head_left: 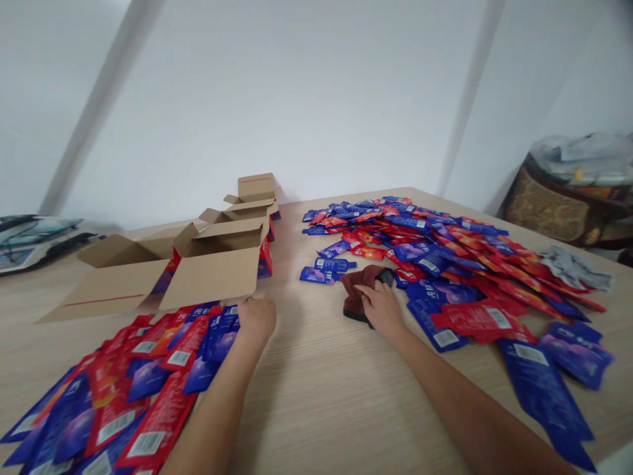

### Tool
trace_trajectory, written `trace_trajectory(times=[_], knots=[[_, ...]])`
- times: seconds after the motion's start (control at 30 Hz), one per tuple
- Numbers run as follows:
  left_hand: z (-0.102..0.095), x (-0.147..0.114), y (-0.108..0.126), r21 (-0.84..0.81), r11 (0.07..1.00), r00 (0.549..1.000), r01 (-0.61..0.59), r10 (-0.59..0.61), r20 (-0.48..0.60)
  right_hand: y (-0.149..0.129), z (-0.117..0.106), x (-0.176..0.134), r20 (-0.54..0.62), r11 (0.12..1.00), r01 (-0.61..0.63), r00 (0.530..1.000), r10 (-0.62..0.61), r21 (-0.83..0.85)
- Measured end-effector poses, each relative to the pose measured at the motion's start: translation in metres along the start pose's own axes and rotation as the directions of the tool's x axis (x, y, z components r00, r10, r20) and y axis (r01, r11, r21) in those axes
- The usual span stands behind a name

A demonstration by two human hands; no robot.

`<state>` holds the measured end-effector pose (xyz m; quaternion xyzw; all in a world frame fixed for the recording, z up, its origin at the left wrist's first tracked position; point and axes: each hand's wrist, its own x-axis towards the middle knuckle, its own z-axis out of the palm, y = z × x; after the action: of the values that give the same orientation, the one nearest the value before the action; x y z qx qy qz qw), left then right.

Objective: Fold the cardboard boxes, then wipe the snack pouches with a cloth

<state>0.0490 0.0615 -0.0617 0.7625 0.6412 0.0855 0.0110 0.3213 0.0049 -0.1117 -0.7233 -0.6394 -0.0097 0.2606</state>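
My right hand (384, 309) is closed on a crumpled brown cloth item (353, 285) with black parts, at the middle of the table. Close by its left lie flat blue pouches (319, 274), and to its right a big heap of red and blue pouches (435, 251). My left hand (258, 318) is curled into a fist at the lower corner of an open cardboard box's flap (210, 277). Whatever its fingers may hold is hidden. Beside it on the left, a spread of red and blue pouches (163, 349) covers the table.
Open cardboard boxes (247, 210) stand in a row toward the wall, another open box (123, 254) at the left. A grey cloth (576, 267) lies on the heap's right end. Beyond the table stands a patterned chair (544, 204) with plastic-wrapped things on it.
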Motion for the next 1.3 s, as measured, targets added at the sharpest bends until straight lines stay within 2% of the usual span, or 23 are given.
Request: trace_trajectory(times=[0.1, 0.17, 0.23, 0.27, 0.33, 0.4, 0.5, 0.63, 0.73, 0.8, 0.87, 0.9, 1.0, 1.07, 1.13, 1.2, 1.3], knots=[[-0.003, 0.010, 0.011, 0.215, 0.976, 0.999, -0.015, 0.025, -0.041, -0.001, 0.003, 0.002, -0.042, 0.998, -0.026, 0.999, 0.028, 0.056], [0.004, 0.023, 0.027, 0.171, 0.978, 0.992, -0.119, 0.126, -0.032, 0.000, 0.006, 0.004, -0.072, 0.993, -0.036, 0.996, 0.044, 0.108], [0.015, 0.042, 0.043, 0.004, 0.975, 0.975, -0.221, 0.221, -0.020, 0.003, 0.011, 0.005, -0.108, 0.986, -0.030, 0.993, 0.048, 0.167], [0.020, 0.053, 0.049, -0.094, 0.973, 0.977, -0.211, 0.210, -0.028, 0.005, 0.012, 0.006, -0.125, 0.981, -0.025, 0.991, 0.049, 0.193], [0.030, 0.074, 0.057, -0.232, 0.967, 0.994, -0.105, 0.096, -0.050, 0.007, 0.015, 0.006, -0.149, 0.973, -0.014, 0.988, 0.049, 0.230], [0.036, 0.092, 0.061, -0.279, 0.960, 0.999, -0.019, 0.005, -0.052, 0.008, 0.015, 0.006, -0.146, 0.972, -0.012, 0.988, 0.048, 0.236], [0.039, 0.104, 0.070, -0.334, 0.942, 1.000, 0.024, -0.022, 0.009, 0.005, 0.013, 0.005, -0.118, 0.976, -0.018, 0.992, 0.045, 0.215], [0.042, 0.090, 0.088, -0.423, 0.906, 0.996, 0.036, 0.002, 0.089, 0.003, 0.009, 0.006, -0.109, 0.978, -0.020, 0.993, 0.043, 0.207], [0.048, 0.064, 0.097, -0.495, 0.869, 0.998, -0.004, 0.035, 0.053, 0.002, 0.005, 0.006, -0.143, 0.974, -0.007, 0.989, 0.040, 0.226], [0.053, 0.045, 0.098, -0.585, 0.811, 0.997, 0.027, 0.024, 0.080, -0.003, 0.002, 0.002, -0.173, 0.971, 0.043, 0.985, -0.002, 0.236], [0.058, 0.026, 0.096, -0.722, 0.686, 0.983, 0.095, 0.050, 0.177, -0.014, -0.001, -0.005, -0.164, 0.964, 0.135, 0.982, -0.098, 0.227], [0.059, 0.017, 0.094, -0.800, 0.588, 0.972, 0.122, 0.093, 0.217, -0.022, -0.002, -0.009, -0.136, 0.958, 0.188, 0.978, -0.161, 0.215], [0.060, -0.003, 0.085, -0.949, 0.264, 0.948, 0.175, 0.217, 0.235, -0.046, -0.004, -0.024, 0.009, 0.933, 0.320, 0.945, -0.326, 0.165], [0.058, -0.010, 0.078, -0.960, 0.149, 0.925, 0.237, 0.269, 0.270, -0.055, -0.005, -0.027, 0.100, 0.922, 0.366, 0.920, -0.379, 0.127], [0.054, -0.013, 0.072, -0.941, 0.130, 0.881, 0.312, 0.333, 0.337, -0.053, -0.004, -0.022, 0.159, 0.935, 0.348, 0.921, -0.355, 0.069], [0.052, -0.014, 0.067, -0.921, 0.144, 0.838, 0.361, 0.384, 0.388, -0.040, -0.004, -0.011, 0.185, 0.967, 0.254, 0.951, -0.247, -0.013], [0.049, -0.013, 0.061, -0.905, 0.155, 0.808, 0.397, 0.409, 0.424, -0.014, -0.003, 0.006, 0.182, 0.989, 0.109, 0.979, -0.090, -0.096]])
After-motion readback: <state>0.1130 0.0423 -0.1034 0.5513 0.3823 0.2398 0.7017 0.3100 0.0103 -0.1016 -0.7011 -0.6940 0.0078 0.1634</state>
